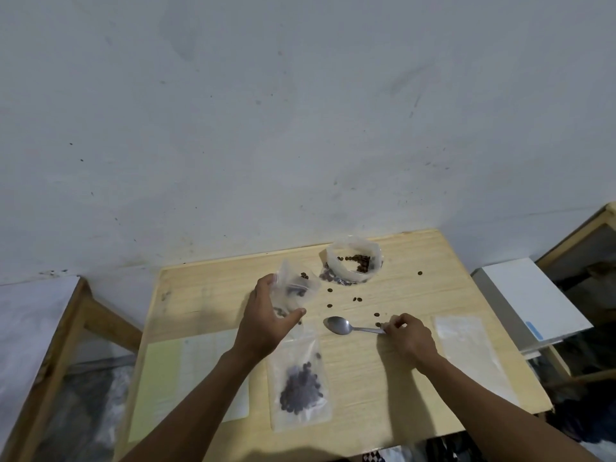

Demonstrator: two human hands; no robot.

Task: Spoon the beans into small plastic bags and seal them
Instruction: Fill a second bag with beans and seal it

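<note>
1. Head view: the left hand [266, 320] grips a small clear bag [293, 291] upright above the worktop [383, 378], its fingers curled round the lower part of the bag, thumb toward the near side. A few beans [304, 276] show inside it.
2. The right hand [408, 336] rests on the worktop to the right, its fingers bent and pinching the handle end of a metal spoon [346, 325]. The spoon lies flat, bowl pointing left, and looks empty.
3. At the far side of the worktop stands a larger open bag [354, 264] with its rim rolled down and dark beans inside and under it.
4. Loose beans [357, 299] lie scattered on the worktop between the larger bag and the spoon, one well to the right.
5. Near the front edge lies a filled bag [300, 385], flat, with a dark heap of beans in it; whether its top is pressed closed cannot be told.
6. Right of the right hand lies an empty clear bag [466, 345], flat. Left of the left forearm lies pale paper [160, 378].
</note>
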